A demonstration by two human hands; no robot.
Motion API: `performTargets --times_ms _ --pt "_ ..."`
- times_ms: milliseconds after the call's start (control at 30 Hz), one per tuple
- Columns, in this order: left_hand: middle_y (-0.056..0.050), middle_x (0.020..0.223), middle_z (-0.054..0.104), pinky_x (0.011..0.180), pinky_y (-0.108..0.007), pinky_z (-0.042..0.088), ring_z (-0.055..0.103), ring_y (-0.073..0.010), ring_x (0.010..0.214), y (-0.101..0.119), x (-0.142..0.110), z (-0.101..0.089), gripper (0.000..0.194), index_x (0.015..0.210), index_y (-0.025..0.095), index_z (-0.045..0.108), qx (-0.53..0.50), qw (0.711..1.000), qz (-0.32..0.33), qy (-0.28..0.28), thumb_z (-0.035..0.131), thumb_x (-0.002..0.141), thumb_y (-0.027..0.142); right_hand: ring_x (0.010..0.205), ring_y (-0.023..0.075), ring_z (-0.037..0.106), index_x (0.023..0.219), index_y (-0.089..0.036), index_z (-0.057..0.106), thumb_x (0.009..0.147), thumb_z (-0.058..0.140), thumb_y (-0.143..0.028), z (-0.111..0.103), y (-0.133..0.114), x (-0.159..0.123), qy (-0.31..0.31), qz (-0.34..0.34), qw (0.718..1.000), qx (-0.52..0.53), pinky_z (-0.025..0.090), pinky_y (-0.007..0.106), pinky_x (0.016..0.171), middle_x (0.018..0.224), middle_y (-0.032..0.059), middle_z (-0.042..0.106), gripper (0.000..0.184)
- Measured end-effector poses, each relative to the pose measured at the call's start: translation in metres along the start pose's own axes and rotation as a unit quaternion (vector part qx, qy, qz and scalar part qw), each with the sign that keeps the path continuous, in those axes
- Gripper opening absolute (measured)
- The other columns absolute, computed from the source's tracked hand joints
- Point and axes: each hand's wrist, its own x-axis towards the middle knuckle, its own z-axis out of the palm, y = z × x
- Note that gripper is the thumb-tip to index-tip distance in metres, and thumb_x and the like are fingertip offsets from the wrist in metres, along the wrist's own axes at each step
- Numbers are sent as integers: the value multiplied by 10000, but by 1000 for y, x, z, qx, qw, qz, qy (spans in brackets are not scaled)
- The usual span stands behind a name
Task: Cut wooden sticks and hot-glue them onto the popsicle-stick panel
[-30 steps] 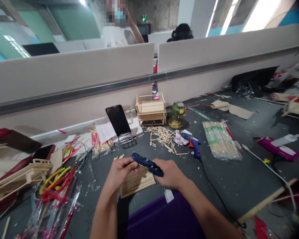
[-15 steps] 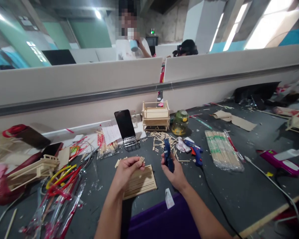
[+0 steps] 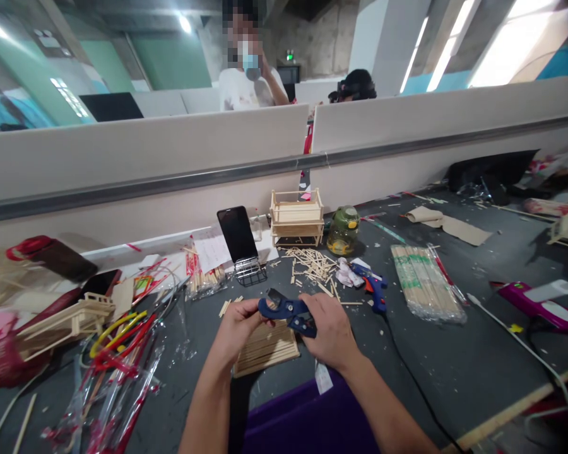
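Observation:
My right hand (image 3: 330, 328) grips a blue pipe cutter (image 3: 288, 310), held sideways with its jaws pointing left. The head of the cutter reaches the pinched fingertips of my left hand (image 3: 240, 325). Short wooden sticks were visible in that pinch half a second earlier; the cutter now mostly hides them. Under both hands lies a flat panel of wooden sticks (image 3: 267, 353) set side by side on the dark table. A few short stick pieces (image 3: 227, 306) rest just beyond my left hand.
Behind the hands are a loose stick pile (image 3: 312, 265), a phone on a wire stand (image 3: 239, 236), a wooden stick model (image 3: 297, 221) and a green bottle (image 3: 343, 230). A corded glue gun (image 3: 376, 290) and bagged sticks (image 3: 426, 284) lie right; plastic wrappers (image 3: 108, 378) clutter the left.
My right hand has turned the cutter from upright to sideways and brought it left to my left fingertips. My left hand has stayed nearly in place.

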Motion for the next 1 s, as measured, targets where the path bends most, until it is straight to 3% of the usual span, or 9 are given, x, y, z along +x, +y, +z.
performTargets --times_ms 467,767,900,1000 --pt "-18 585 644 628 -245 398 550 -158 607 -1 -2 -7 203 579 157 680 46 999 -11 8 645 726 294 811 216 517 1137 -176 547 788 551 -263 -1 1 -2 -36 1 999 -20 380 319 744 859 65 569 360" --pt "-12 577 643 614 -238 408 558 -157 603 -4 -1 -7 206 569 160 673 91 996 22 10 618 740 261 804 208 540 1160 -191 535 763 580 -270 0 4 -3 -55 15 998 -15 389 300 736 882 65 598 407" --pt "-9 582 644 609 -235 405 564 -153 602 -5 -1 -7 187 642 160 697 87 996 26 7 613 765 273 754 192 587 1016 -219 585 777 574 -295 3 2 -6 -80 38 995 36 396 269 681 807 31 629 251" --pt "-18 618 664 638 -242 415 584 -162 640 -7 0 -5 210 687 160 708 90 995 27 23 606 788 314 650 162 590 921 -223 593 788 554 -279 10 0 -7 -75 94 983 136 400 242 613 683 -7 604 149"
